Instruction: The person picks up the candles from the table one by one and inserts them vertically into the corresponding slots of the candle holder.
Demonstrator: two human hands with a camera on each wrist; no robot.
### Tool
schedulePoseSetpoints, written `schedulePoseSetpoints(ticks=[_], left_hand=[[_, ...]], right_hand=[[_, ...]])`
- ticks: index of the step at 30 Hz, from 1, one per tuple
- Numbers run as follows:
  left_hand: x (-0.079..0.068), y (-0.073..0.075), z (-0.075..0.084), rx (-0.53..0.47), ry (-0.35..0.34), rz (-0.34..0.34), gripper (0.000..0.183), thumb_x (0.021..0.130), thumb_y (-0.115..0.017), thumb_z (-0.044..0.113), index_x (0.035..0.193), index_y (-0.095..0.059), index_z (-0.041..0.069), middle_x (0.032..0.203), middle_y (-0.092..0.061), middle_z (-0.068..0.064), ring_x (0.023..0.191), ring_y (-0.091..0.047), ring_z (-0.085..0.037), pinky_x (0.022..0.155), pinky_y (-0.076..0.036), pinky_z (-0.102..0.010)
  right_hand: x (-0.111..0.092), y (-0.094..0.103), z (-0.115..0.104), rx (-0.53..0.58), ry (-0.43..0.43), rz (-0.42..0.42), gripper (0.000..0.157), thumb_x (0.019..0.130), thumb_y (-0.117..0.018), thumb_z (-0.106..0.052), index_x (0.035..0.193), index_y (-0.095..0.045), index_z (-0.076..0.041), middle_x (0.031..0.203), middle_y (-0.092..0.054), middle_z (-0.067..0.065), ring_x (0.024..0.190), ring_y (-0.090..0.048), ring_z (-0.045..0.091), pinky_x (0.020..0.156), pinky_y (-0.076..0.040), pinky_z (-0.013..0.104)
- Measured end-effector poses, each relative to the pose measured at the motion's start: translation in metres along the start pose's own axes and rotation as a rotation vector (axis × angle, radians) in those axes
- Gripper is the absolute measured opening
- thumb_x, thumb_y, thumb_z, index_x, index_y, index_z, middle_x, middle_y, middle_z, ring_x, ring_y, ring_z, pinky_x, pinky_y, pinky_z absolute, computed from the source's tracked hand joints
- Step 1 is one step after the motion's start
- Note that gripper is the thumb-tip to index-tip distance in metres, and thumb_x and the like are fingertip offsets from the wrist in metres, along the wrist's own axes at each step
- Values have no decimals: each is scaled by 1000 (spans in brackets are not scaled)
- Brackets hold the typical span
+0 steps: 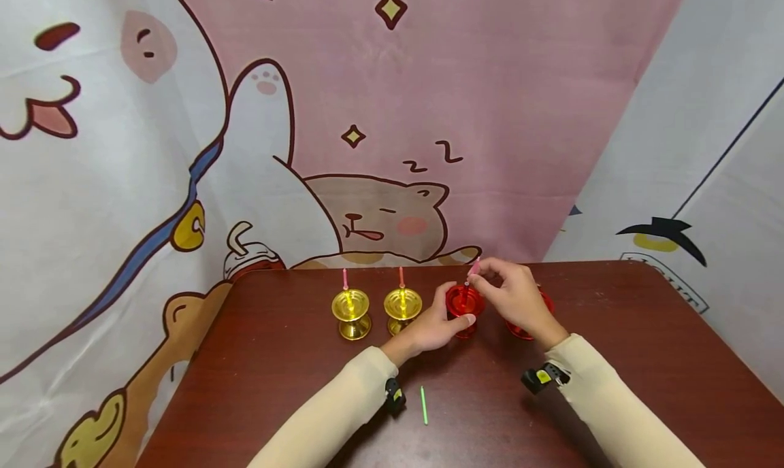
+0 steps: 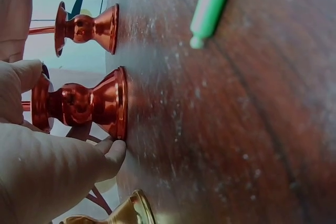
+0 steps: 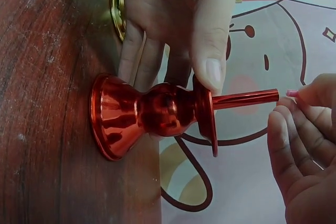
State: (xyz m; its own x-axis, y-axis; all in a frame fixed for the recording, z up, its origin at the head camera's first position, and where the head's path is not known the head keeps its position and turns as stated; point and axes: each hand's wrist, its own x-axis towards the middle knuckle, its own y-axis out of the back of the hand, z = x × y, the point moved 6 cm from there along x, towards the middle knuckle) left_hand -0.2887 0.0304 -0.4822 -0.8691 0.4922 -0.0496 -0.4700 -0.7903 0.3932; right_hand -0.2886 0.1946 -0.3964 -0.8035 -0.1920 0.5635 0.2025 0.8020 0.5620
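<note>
My left hand (image 1: 431, 326) grips a red metal candle holder (image 3: 165, 109) around its dish and body, with the thumb on the dish rim. The holder stands upright on the table, a narrow tube (image 3: 247, 98) rising from its dish. Above it, my right hand (image 1: 516, 296) pinches a small pink candle (image 1: 475, 266) between thumb and fingers. In the right wrist view the candle's lower end lies just off the tube's mouth, a slim gap between them. A second red candle holder (image 2: 84, 29) stands to the right, partly hidden behind my right hand in the head view.
Two gold candle holders (image 1: 354, 328) stand to the left, bearing a pink candle (image 1: 345, 279) and a red candle (image 1: 401, 277). A green candle (image 1: 424, 405) lies near me on the brown table (image 1: 294, 400). A printed cloth (image 1: 490, 114) hangs behind the table's far edge.
</note>
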Motion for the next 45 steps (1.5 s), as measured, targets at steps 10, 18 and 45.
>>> schedulePoseSetpoints(ticks=[10, 18, 45], left_hand=[[-1, 1, -1, -18, -8, 17, 83, 109, -69, 31, 169, -18, 6, 159, -50, -25, 145, -55, -33, 123, -40, -47], [-3, 4, 0, -31, -10, 16, 82, 109, -68, 29, 169, -17, 5, 159, -49, -25, 146, -53, -34, 124, -39, -48], [-3, 6, -4, -38, -3, 2, 82, 110, -66, 31, 170, -15, 6, 163, -42, -25, 149, -49, -38, 126, -37, -51]], right_hand=[[2, -8, -3, -2, 75, -7, 7, 96, -81, -2, 100, -78, -7, 94, -76, -1, 80, -66, 15, 70, -54, 22], [4, -11, -4, -9, 101, -13, 8, 96, -82, -1, 99, -78, -7, 93, -75, -1, 75, -64, 14, 67, -54, 23], [-4, -19, -3, -35, 89, -41, 14, 95, -83, 0, 107, -78, -5, 100, -78, 5, 80, -69, 18, 72, -61, 32]])
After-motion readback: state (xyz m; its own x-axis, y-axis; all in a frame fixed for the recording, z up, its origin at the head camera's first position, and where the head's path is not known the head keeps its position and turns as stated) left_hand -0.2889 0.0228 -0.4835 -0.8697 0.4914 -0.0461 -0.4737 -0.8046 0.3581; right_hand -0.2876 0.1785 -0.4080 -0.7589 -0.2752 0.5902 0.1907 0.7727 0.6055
